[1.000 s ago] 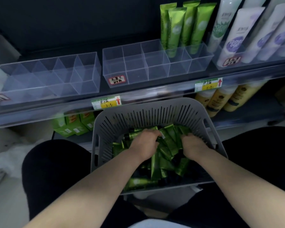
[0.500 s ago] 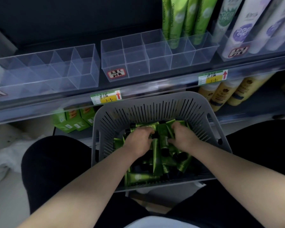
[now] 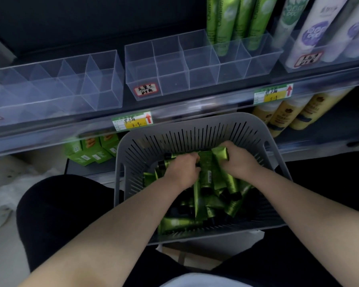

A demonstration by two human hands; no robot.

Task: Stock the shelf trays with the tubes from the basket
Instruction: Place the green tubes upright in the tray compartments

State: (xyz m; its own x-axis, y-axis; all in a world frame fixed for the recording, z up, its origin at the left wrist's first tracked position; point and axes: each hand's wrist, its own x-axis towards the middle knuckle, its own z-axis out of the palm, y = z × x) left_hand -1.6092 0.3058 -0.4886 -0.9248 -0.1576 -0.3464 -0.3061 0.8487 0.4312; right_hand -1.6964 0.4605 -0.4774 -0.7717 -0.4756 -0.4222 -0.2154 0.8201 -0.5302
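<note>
The grey slotted basket [image 3: 195, 129] is seen below the shelf edge, heaped with small green tubes [image 3: 207, 206] with black caps. Both hands are sunk in the heap. The right hand [image 3: 238, 160] is curled round a tube's flat end near the far wall. The left hand [image 3: 182, 168] is curled too, its fingers buried, so what it grips cannot be told. On the shelf, the left tray [image 3: 71, 79] and middle tray [image 3: 174, 65] are divided into cells. Tall green tubes [image 3: 243, 19], lettered "Chamom…", are stood in the middle tray's right rear cells. A red-edged handwritten label [image 3: 146, 90] is stuck on its front. The yellow tag [image 3: 133, 122] seems to read 3.9.
</note>
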